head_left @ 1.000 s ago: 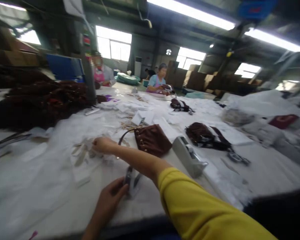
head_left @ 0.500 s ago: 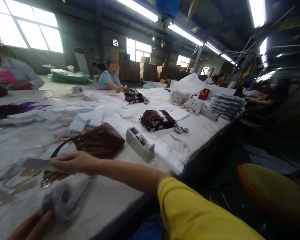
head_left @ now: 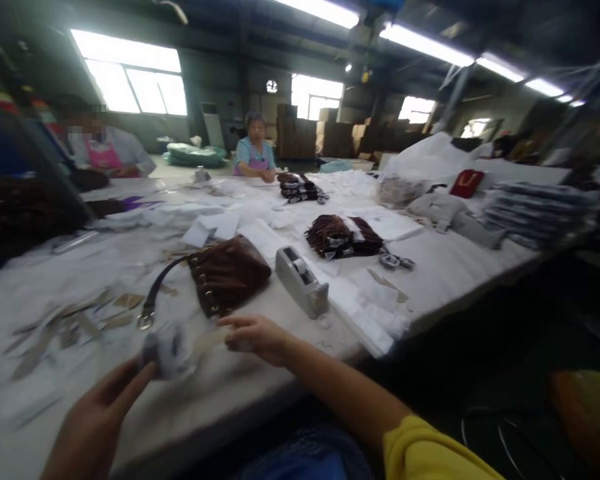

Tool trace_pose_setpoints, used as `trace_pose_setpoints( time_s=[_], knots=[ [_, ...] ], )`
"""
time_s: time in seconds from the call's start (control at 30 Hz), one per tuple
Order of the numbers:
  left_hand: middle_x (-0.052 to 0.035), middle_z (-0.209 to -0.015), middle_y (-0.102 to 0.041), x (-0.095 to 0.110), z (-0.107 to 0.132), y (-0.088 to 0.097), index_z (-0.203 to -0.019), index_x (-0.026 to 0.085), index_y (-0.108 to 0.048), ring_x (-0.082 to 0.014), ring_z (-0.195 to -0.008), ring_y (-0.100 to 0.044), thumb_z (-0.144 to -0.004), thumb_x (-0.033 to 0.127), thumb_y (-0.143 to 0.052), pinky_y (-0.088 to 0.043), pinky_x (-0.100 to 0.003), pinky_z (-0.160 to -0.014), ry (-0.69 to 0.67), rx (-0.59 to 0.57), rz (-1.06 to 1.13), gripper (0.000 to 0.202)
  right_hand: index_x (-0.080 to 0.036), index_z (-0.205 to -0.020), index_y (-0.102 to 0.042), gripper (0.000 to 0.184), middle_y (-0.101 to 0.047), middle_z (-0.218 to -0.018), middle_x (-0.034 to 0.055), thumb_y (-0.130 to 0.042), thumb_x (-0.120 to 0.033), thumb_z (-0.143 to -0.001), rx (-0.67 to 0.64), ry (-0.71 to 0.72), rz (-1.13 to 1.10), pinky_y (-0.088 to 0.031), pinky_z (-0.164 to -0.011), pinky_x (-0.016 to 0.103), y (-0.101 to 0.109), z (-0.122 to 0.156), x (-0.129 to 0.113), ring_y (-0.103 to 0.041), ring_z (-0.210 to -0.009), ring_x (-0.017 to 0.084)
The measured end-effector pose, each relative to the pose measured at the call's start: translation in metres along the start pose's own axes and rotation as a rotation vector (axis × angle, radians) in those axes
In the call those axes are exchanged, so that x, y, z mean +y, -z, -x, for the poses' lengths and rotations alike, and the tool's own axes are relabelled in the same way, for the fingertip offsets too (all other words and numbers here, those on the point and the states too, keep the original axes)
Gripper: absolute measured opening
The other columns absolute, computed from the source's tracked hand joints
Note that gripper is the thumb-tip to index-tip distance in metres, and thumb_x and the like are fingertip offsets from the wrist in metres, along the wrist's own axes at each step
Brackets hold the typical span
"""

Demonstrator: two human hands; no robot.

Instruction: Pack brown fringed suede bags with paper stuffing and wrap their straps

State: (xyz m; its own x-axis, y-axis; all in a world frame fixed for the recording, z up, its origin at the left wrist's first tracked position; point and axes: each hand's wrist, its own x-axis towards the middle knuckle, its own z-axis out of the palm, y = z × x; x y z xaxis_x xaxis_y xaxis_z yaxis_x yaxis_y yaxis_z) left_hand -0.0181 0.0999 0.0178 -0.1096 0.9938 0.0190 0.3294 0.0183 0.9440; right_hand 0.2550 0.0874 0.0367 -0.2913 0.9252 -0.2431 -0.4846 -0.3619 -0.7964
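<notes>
My left hand (head_left: 100, 413) is closed on a small roll wrapped in clear plastic (head_left: 169, 352), grey-white and blurred. Close to its right is my right hand (head_left: 260, 339), its fingers bent together at a pale strip (head_left: 207, 342) that spans towards the roll; motion blur hides the exact grip. Just behind both hands lies a brown leather handbag (head_left: 230, 270) with metal eyelets. Its dark strap (head_left: 157, 287) curves left and ends in a buckle (head_left: 145, 321). A grey tape dispenser (head_left: 301, 281) stands right of the bag.
Brown fringed bundles (head_left: 343, 237) and scissors (head_left: 397, 260) lie farther back. Beige scraps (head_left: 70, 327) and white sheets (head_left: 213, 227) cover the left side. At right are plastic-wrapped stacks (head_left: 540, 213) and a red pouch (head_left: 466, 183). Two co-workers (head_left: 254, 157) sit across the table.
My right hand has drawn back rightwards from beside the bag's strap. My left hand has raised the wrapped roll away from me. The view has swung left.
</notes>
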Motion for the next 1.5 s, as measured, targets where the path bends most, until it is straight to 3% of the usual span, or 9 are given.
trace_pose_setpoints(
  time_s=[0.13, 0.3, 0.4, 0.5, 0.7, 0.9, 1.03, 1.23, 1.5],
  knots=[
    [-0.0096, -0.105, -0.075, 0.035, 0.014, -0.014, -0.104, 0.013, -0.071, -0.0294, -0.106, -0.065, -0.063, 0.051, -0.081, -0.044, -0.045, -0.103, 0.080, -0.052, 0.323, 0.056, -0.020, -0.093, -0.075, 0.037, -0.070, -0.087, 0.0007, -0.085, -0.033, -0.060, 0.062, 0.121, 0.239, -0.046, -0.080, 0.028, 0.004, 0.006, 0.006, -0.061, -0.076, 0.013],
    [-0.0095, -0.103, -0.074, 0.031, 0.016, -0.022, -0.104, 0.011, -0.072, -0.0227, -0.095, -0.066, -0.069, 0.043, -0.081, -0.047, -0.038, -0.096, 0.062, -0.108, 0.457, 0.049, -0.020, -0.095, -0.074, 0.027, -0.073, -0.093, 0.0040, -0.076, -0.035, -0.073, 0.081, 0.400, 0.703, -0.047, -0.084, 0.031, 0.000, -0.003, 0.010, -0.064, -0.087, 0.020],
    [-0.0098, -0.104, -0.074, 0.030, 0.018, -0.022, -0.104, 0.011, -0.073, -0.0227, -0.096, -0.066, -0.071, 0.042, -0.080, -0.048, -0.036, -0.095, 0.047, -0.147, 0.472, 0.046, -0.019, -0.093, -0.073, 0.024, -0.072, -0.086, 0.0037, -0.073, -0.038, -0.076, 0.099, 0.477, 0.786, -0.048, -0.074, 0.030, -0.005, -0.011, 0.011, -0.065, -0.079, 0.019],
    [-0.0090, -0.104, -0.075, 0.030, 0.017, -0.021, -0.105, 0.012, -0.073, -0.0221, -0.096, -0.066, -0.073, 0.042, -0.078, -0.047, -0.035, -0.095, 0.028, -0.174, 0.442, 0.044, -0.019, -0.090, -0.074, 0.023, -0.071, -0.076, 0.0020, -0.072, -0.037, -0.077, 0.024, 0.445, 0.815, -0.046, -0.065, 0.027, -0.010, -0.022, 0.009, -0.063, -0.069, 0.017],
    [-0.0088, -0.107, -0.075, 0.036, 0.017, -0.020, -0.110, 0.014, -0.073, -0.0258, -0.105, -0.065, -0.076, 0.041, -0.076, -0.047, -0.037, -0.097, -0.040, -0.152, 0.291, 0.043, -0.020, -0.086, -0.077, 0.017, -0.074, -0.081, 0.0025, -0.072, -0.034, -0.078, 0.019, 0.532, 0.962, -0.046, -0.069, 0.027, -0.019, -0.046, 0.005, -0.066, -0.075, 0.018],
    [-0.0093, -0.116, -0.073, 0.036, 0.013, -0.020, -0.113, 0.016, -0.072, -0.0271, -0.110, -0.066, -0.076, 0.040, -0.076, -0.046, -0.040, -0.101, -0.075, -0.045, 0.227, 0.044, -0.019, -0.087, -0.076, 0.020, -0.075, -0.082, 0.0035, -0.073, -0.035, -0.076, 0.048, 0.552, 0.871, -0.048, -0.070, 0.027, -0.024, -0.064, 0.011, -0.067, -0.077, 0.020],
    [-0.0111, -0.113, -0.074, 0.030, 0.012, -0.024, -0.113, 0.015, -0.072, -0.0289, -0.107, -0.067, -0.076, 0.040, -0.075, -0.047, -0.042, -0.100, -0.071, -0.075, 0.168, 0.045, -0.016, -0.085, -0.076, 0.025, -0.075, -0.081, 0.0044, -0.076, -0.037, -0.073, -0.043, 0.477, 0.773, -0.049, -0.071, 0.027, -0.025, -0.065, 0.017, -0.067, -0.076, 0.019],
    [-0.0103, -0.116, -0.073, 0.030, 0.013, -0.030, -0.111, 0.017, -0.073, -0.0290, -0.110, -0.066, -0.077, 0.041, -0.075, -0.048, -0.040, -0.100, -0.098, -0.066, 0.103, 0.042, -0.015, -0.086, -0.077, 0.029, -0.074, -0.081, 0.0037, -0.078, -0.039, -0.068, -0.020, 0.409, 0.553, -0.049, -0.073, 0.028, -0.027, -0.069, 0.026, -0.066, -0.075, 0.017],
    [-0.0079, -0.115, -0.074, 0.036, 0.012, -0.033, -0.111, 0.018, -0.074, -0.0273, -0.111, -0.066, -0.081, 0.039, -0.071, -0.047, -0.041, -0.103, -0.173, -0.107, -0.068, 0.037, -0.016, -0.097, -0.079, 0.048, -0.073, -0.082, 0.0038, -0.080, -0.053, -0.065, -0.344, 0.146, 0.322, -0.048, -0.076, 0.030, -0.019, -0.059, 0.024, -0.065, -0.079, 0.019]
  ],
)
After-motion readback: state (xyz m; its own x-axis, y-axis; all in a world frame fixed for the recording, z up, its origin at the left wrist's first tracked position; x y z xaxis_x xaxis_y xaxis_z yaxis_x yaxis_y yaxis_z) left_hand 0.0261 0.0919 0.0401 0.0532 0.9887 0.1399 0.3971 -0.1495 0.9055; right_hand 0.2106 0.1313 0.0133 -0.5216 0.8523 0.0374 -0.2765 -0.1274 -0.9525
